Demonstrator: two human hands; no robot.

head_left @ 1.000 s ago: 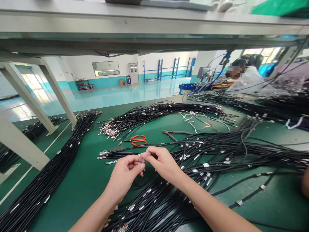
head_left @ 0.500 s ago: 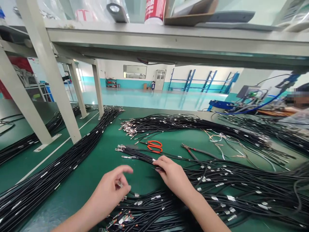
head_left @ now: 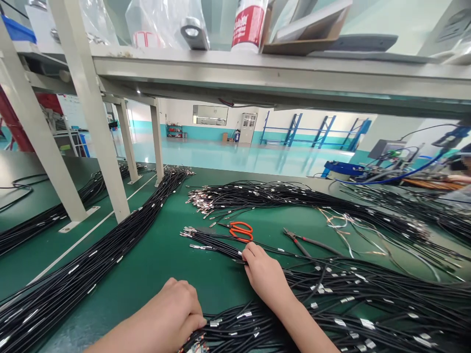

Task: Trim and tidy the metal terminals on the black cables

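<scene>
My right hand (head_left: 264,272) is closed round a thin bundle of black cables (head_left: 217,243) with metal terminals at their left ends, low over the green table. At the lower centre, my left hand (head_left: 175,311) has its fingers curled down at the left end of a nearer bundle of black cables (head_left: 235,323) with white labels. Its thumb presses against those cables; the fingertips are hidden under the hand. Orange-handled scissors (head_left: 242,231) lie just beyond my right hand, and dark-handled pliers (head_left: 307,240) lie to its right.
A long cable bundle (head_left: 121,240) runs along the left beside the shelf legs (head_left: 99,132). Another bundle (head_left: 272,193) lies at the back, with loose pale wires (head_left: 346,225) in front. Overhead crosses a shelf (head_left: 257,73). A partly visible person (head_left: 459,181) is at the far right.
My left hand has moved down and closed at the nearer bundle's end; half a second ago its fingers were apart above it. My right hand keeps its bundle. The view has tilted slightly upward.
</scene>
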